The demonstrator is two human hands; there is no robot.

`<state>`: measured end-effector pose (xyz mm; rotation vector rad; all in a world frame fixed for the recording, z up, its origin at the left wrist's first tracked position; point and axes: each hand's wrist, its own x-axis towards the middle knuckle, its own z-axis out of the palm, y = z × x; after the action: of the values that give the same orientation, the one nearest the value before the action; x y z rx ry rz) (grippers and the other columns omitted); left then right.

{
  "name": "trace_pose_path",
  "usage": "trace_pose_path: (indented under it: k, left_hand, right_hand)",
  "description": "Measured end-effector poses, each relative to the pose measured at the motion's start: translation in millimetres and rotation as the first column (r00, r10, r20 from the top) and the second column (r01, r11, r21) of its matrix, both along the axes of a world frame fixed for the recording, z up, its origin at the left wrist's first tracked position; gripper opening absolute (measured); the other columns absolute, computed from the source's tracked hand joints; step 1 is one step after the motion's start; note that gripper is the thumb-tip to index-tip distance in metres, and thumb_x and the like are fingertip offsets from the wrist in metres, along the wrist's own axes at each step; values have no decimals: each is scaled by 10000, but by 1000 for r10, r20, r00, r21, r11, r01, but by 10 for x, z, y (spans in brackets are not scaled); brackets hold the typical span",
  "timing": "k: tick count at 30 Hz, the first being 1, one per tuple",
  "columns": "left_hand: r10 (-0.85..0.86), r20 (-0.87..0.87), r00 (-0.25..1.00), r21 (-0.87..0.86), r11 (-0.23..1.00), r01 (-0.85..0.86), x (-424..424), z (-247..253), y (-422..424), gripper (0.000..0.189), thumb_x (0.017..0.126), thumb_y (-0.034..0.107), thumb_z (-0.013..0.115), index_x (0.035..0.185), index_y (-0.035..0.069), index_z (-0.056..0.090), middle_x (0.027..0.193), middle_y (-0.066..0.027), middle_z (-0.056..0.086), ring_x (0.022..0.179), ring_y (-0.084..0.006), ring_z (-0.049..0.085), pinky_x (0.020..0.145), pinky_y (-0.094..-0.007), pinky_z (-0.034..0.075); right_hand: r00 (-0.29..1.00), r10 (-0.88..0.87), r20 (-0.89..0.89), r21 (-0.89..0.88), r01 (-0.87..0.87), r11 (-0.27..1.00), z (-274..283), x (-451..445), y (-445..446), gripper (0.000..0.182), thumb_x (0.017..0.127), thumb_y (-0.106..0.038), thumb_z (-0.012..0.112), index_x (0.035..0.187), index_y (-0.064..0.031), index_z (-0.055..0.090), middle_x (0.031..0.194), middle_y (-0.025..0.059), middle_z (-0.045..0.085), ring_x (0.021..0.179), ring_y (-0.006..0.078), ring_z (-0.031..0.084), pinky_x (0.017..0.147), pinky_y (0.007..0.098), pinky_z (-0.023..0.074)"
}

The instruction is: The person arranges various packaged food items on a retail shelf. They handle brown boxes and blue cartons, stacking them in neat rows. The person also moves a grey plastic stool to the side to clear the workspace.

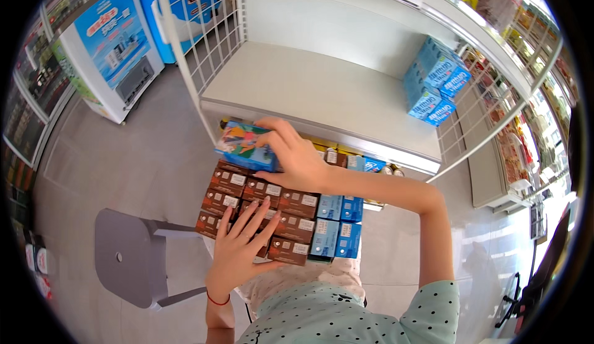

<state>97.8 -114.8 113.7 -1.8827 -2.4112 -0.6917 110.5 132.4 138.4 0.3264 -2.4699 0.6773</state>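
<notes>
Brown printed cartons (297, 205) lie in rows on the lap, with light blue cartons (330, 232) and darker blue cartons (349, 239) along their right side. My left hand (248, 242) rests spread on top of the brown cartons near the front. My right hand (292, 156) reaches across to the far left corner and grips a blue carton with a colourful picture (243, 142), fingers over its top and thumb at its near side. The carton sits tilted by the far edge of the brown rows; whether it touches them is partly hidden.
A white metal shelf (301, 75) with wire side panels stands ahead, blue cartons (431, 84) stacked at its right end. More goods show beneath it. A grey plastic stool (125, 256) stands at left, a white freezer cabinet (88, 65) beyond. Stocked shelving (510, 144) runs along the right.
</notes>
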Motion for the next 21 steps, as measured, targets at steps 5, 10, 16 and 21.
trace_pose_path:
  k: [5,10,16,21]
  left_hand:
    - [3,-9,1000,-31,1000,-4,5,25,-25,855,685,577,745,1413,190,521,1531,-54,404,1383,-232,404,1166,-527,199]
    - [18,-49,999,-32,999,-19,-1,29,-7,838,690,626,719,1387,191,556,1512,-48,436,1375,-229,421,1165,-515,204]
    - [17,-26,1000,-39,999,-18,10,43,8,843,696,604,726,1405,191,535,1523,-48,421,1381,-229,415,1162,-519,207]
    - [16,-4,1000,-36,999,-16,12,42,0,843,706,585,729,1420,191,516,1532,-50,408,1382,-233,412,1164,-523,203]
  right_hand:
    - [992,-4,125,-62,12,998,1,18,-8,726,735,-194,830,1313,-82,404,1439,160,350,1138,393,552,813,410,562]
    - [984,-55,168,-120,76,990,-36,-79,-3,875,684,-211,864,1390,-71,367,1209,213,577,1097,409,585,881,443,515]
    - [978,-24,208,-192,65,979,-10,-138,33,868,696,-204,861,1395,-60,366,1297,240,543,1157,417,565,945,443,491]
    - [992,-1,125,-209,27,977,-71,-231,88,880,690,-193,868,1396,-56,362,1305,230,535,1178,407,553,967,445,479]
